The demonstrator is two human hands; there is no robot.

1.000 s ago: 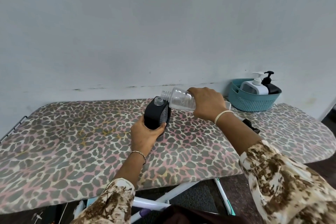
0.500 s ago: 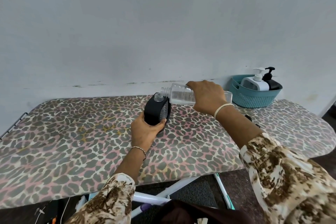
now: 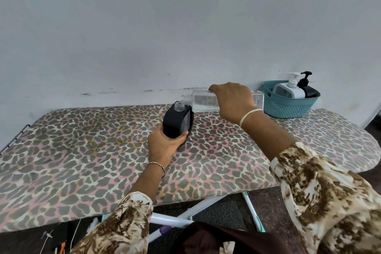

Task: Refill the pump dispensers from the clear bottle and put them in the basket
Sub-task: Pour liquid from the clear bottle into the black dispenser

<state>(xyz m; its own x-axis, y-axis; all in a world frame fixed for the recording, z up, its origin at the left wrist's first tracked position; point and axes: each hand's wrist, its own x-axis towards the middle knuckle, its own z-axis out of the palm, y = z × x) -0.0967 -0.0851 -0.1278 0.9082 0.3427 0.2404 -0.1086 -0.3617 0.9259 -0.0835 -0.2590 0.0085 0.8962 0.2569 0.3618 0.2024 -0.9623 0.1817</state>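
Note:
A black dispenser bottle (image 3: 176,121) stands on the leopard-print board (image 3: 82,150) with its pump off and its clear neck open. My left hand (image 3: 165,146) grips its lower body. My right hand (image 3: 233,101) holds the clear bottle (image 3: 203,101) on its side, its open mouth just above and right of the dispenser's neck. A teal basket (image 3: 288,107) stands at the back right. A white pump dispenser (image 3: 289,88) and a black pump dispenser (image 3: 308,88) stand inside it.
A grey wall rises right behind the board. The board's rounded right end lies past the basket. Below the near edge I see white metal legs (image 3: 181,216) and a dark floor. A metal rack (image 3: 14,140) sticks out at the board's left end.
The clear bottle has levelled out to about horizontal, its mouth still at the dispenser's neck. The camera view has shifted a little; my left hand keeps its hold.

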